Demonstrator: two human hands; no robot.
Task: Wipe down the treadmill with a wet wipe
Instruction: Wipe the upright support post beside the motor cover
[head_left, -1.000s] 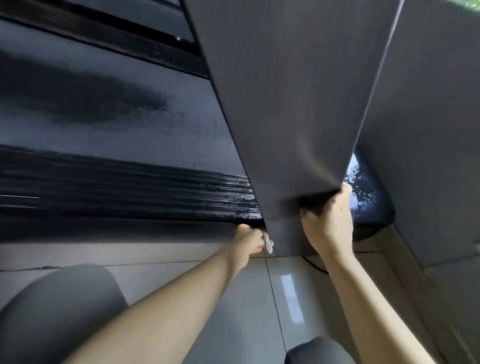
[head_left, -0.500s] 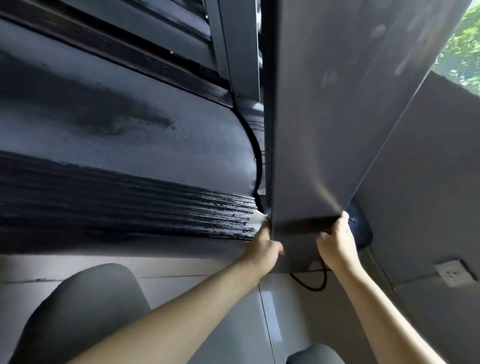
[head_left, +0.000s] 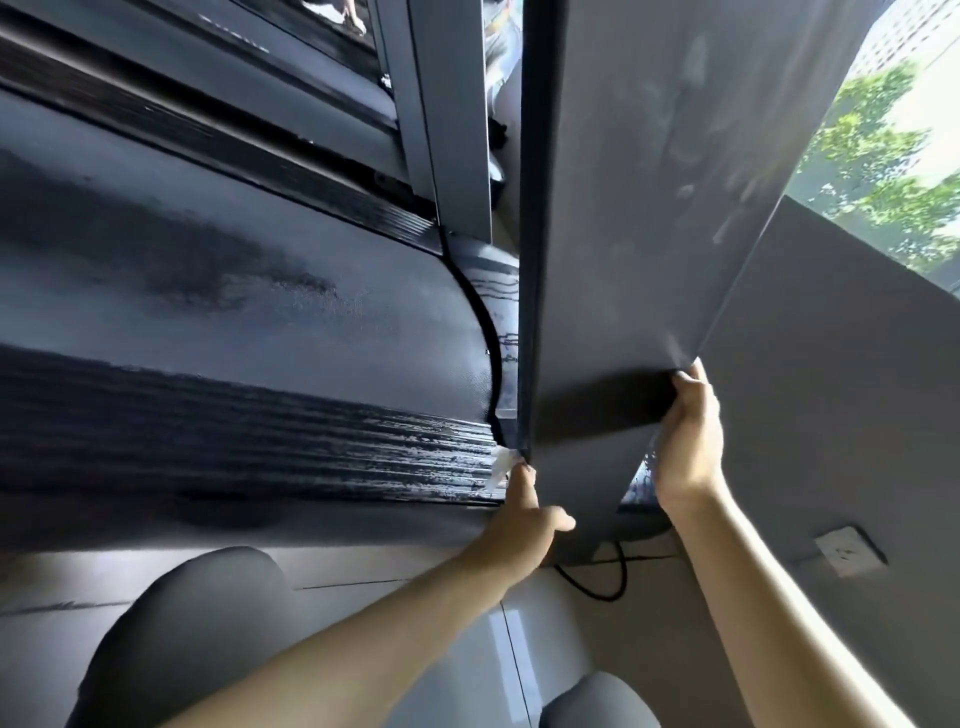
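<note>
The treadmill fills the left and middle of the head view: a dark belt (head_left: 234, 291), a black ribbed side rail (head_left: 260, 441) with wet streaks, and a broad grey upright post (head_left: 639, 208). My left hand (head_left: 519, 525) presses a small white wet wipe (head_left: 501, 465) against the rail's end, where it meets the foot of the post. Only a corner of the wipe shows past my fingers. My right hand (head_left: 688, 447) grips the post's lower right edge, fingers curled around it.
A black cable (head_left: 602, 582) loops on the pale tiled floor (head_left: 545, 649) under the post. A grey wall (head_left: 841, 415) with a white socket (head_left: 849, 551) stands at the right, a window above it. My grey-clad knees (head_left: 192, 634) are at the bottom.
My left hand has moved the wipe from below the rail up onto its end at the post's foot. The view has tilted up, showing more of the post and the window.
</note>
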